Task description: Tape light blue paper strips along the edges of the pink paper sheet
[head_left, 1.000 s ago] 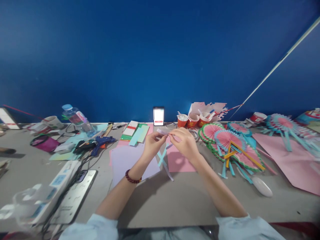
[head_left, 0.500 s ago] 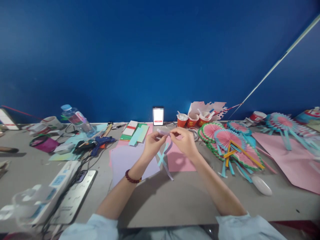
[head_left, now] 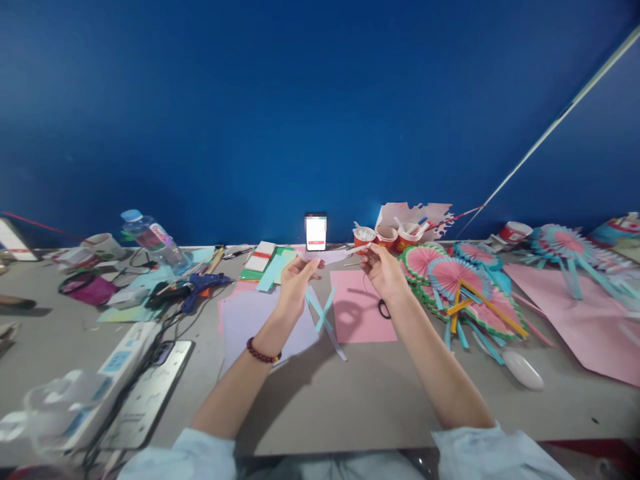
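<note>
My right hand [head_left: 384, 272] is raised over the table, thumb and forefinger pinching the end of a narrow pale paper strip [head_left: 358, 250] that points left. A black loop [head_left: 384, 309], perhaps a scissors handle, shows below this hand. My left hand [head_left: 299, 279] has thumb and forefinger brought together beside a lilac paper piece [head_left: 334, 257]; whether they grip it, I cannot tell. Beneath and between the hands, light blue strips [head_left: 326, 308] cross over a lilac strip [head_left: 336, 343]. Lilac sheets [head_left: 265, 320] lie under the left hand, a pink sheet [head_left: 357, 327] under the right.
A lit phone [head_left: 316, 233] stands against the blue wall. Red paper cups [head_left: 364, 241] are right of it. Folded paper fans [head_left: 457, 277] and a white oval object [head_left: 523, 371] lie right. A bottle [head_left: 157, 240], glue gun [head_left: 203, 288], power strip [head_left: 117, 363] and another phone [head_left: 150, 393] are left.
My hands have moved apart, the right going right and slightly up, the left slightly left. The pale strip now extends from the right fingertips, and the black loop has come into view.
</note>
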{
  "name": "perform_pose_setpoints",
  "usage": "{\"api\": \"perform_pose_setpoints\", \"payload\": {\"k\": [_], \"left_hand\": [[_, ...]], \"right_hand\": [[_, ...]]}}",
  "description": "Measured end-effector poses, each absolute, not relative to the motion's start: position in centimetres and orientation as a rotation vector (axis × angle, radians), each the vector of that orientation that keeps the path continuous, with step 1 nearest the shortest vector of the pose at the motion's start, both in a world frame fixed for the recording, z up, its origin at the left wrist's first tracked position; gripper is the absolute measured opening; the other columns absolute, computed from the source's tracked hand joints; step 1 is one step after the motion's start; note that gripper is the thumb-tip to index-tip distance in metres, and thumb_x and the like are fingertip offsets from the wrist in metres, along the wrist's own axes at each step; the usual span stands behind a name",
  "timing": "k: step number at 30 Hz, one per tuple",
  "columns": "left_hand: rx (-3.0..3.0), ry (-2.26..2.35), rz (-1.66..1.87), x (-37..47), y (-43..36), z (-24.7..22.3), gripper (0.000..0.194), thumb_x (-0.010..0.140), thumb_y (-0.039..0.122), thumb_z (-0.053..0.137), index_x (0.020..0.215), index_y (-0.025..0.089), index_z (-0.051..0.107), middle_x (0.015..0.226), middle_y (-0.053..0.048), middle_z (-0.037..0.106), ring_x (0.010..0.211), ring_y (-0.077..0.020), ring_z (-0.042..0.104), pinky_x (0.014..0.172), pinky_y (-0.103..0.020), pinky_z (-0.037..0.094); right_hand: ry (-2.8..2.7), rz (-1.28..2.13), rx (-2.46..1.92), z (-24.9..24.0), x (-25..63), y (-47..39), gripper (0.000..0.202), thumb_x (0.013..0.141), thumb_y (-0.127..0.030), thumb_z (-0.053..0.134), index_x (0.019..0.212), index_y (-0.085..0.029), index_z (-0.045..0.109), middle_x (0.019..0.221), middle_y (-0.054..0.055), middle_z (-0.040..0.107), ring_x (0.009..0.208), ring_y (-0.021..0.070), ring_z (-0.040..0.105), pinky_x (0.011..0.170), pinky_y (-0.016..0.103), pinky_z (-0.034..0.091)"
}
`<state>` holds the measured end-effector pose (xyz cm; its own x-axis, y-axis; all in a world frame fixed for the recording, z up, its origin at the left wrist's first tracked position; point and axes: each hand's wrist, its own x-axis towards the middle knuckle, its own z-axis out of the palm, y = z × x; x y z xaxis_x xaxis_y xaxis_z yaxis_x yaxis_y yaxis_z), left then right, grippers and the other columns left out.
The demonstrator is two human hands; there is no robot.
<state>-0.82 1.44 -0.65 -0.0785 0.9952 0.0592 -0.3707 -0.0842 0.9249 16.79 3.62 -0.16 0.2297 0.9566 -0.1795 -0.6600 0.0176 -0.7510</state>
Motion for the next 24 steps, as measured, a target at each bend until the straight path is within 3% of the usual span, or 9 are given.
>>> {"api": "perform_pose_setpoints", "payload": {"k": [2, 9, 16, 21, 24], "left_hand": [[0.908, 0.917, 1.499, -1.2, 1.7, -0.6, 0.021, 0.061, 0.032, 0.077, 0.069, 0.015, 0.067, 0.071, -0.003, 0.067, 0.07, -0.0129, 0.062, 0.056, -0.021, 0.046], [0.828, 0.875, 1.59, -2.6, 3.0, -0.7, 0.026, 0.059, 0.032, 0.077, 0.077, 0.015, 0.067, 0.072, -0.002, 0.066, 0.069, -0.0119, 0.062, 0.054, -0.019, 0.045], [0.846, 0.864, 1.655, -3.9, 3.2, -0.1, 0.023, 0.064, 0.03, 0.074, 0.079, 0.016, 0.064, 0.075, -0.003, 0.066, 0.073, -0.0123, 0.061, 0.057, -0.021, 0.045], [0.863, 0.897, 1.717, -4.9, 3.2, 0.6, 0.021, 0.066, 0.034, 0.075, 0.078, 0.021, 0.064, 0.079, -0.003, 0.066, 0.076, -0.0143, 0.059, 0.058, -0.023, 0.045], [0.885, 0.903, 1.722, -5.2, 3.2, 0.8, 0.018, 0.068, 0.033, 0.074, 0.079, 0.022, 0.066, 0.08, -0.003, 0.066, 0.077, -0.0145, 0.058, 0.058, -0.024, 0.045]], "right_hand": [[-0.39, 1.294, -0.846, -0.3, 17.5, 4.1, 0.0, 0.072, -0.014, 0.057, 0.072, -0.013, 0.057, 0.06, -0.003, 0.062, 0.045, 0.0049, 0.052, 0.044, 0.015, 0.046], [-0.302, 1.156, -0.826, -1.0, 20.9, 5.6, 0.01, 0.078, -0.012, 0.045, 0.072, -0.017, 0.051, 0.056, -0.006, 0.056, 0.047, 0.0044, 0.053, 0.043, 0.012, 0.044], [-0.294, 0.955, -0.857, -1.8, 23.9, 6.8, 0.016, 0.082, -0.015, 0.037, 0.075, -0.02, 0.05, 0.072, 0.002, 0.064, 0.063, 0.0074, 0.063, 0.058, 0.013, 0.05], [-0.409, 0.694, -0.783, -2.1, 24.0, 7.2, 0.003, 0.081, -0.024, 0.042, 0.081, -0.021, 0.045, 0.073, 0.002, 0.066, 0.071, 0.0135, 0.068, 0.069, 0.026, 0.055], [-0.585, 0.586, -0.767, -2.2, 23.1, 8.5, 0.011, 0.079, -0.028, 0.048, 0.084, -0.024, 0.039, 0.07, -0.001, 0.065, 0.068, 0.0163, 0.069, 0.07, 0.034, 0.055]]}}
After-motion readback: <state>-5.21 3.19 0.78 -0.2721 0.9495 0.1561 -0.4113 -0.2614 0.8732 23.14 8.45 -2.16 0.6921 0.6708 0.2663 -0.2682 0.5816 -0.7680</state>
